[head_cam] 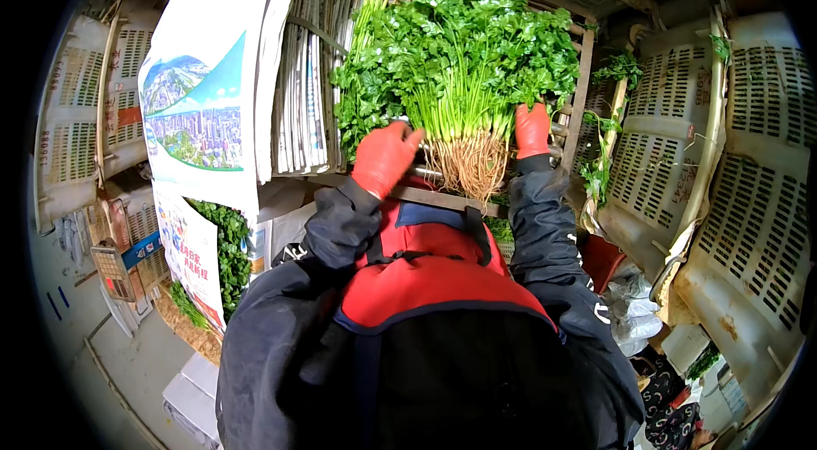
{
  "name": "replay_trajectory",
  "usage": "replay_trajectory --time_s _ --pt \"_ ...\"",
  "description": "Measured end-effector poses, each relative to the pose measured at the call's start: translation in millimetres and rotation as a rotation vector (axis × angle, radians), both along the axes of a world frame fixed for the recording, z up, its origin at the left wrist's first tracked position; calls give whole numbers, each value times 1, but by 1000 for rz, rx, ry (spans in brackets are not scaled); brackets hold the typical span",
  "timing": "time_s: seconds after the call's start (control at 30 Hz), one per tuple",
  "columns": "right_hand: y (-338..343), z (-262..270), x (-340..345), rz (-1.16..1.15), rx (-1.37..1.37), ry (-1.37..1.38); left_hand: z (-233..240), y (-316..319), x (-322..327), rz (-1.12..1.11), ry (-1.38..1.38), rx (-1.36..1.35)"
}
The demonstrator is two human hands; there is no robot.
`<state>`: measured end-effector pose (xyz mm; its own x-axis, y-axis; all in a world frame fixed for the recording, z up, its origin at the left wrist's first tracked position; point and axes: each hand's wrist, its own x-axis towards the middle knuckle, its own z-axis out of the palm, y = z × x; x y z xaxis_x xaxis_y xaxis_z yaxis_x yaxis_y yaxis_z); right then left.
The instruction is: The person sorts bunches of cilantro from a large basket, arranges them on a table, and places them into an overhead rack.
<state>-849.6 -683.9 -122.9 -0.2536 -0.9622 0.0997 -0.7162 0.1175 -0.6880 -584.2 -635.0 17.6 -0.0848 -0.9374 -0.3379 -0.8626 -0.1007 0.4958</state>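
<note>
A broad layer of leafy green stalks with pale roots, celery or a similar herb (466,86), lies before me on a slatted rack (577,99). The roots of the middle part hang towards my body; a few stalks at the far left point their roots away. My left hand (386,153), in an orange-red rubber glove, is at the lower left edge of the roots, thumb and fingers bent; whether it grips a stalk I cannot tell. My right hand (532,129), gloved alike, reaches under the leaves on the right, its fingers hidden there.
Left of the greens stands a stack of folded newspapers (306,86), with large printed sheets (198,86) beside it. More greens (230,252) lie below those sheets. Perforated plastic crates (664,124) line the right side, others (76,111) the left. Someone in patterned clothing (667,399) is at lower right.
</note>
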Motion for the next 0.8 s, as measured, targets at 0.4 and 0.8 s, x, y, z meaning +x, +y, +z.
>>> replay_trajectory --time_s 0.4,0.8 --pt "-5 12 -11 129 198 -321 -86 -23 -5 431 321 155" --pt "-39 25 -7 -34 481 -249 -68 -45 -47 518 275 61"
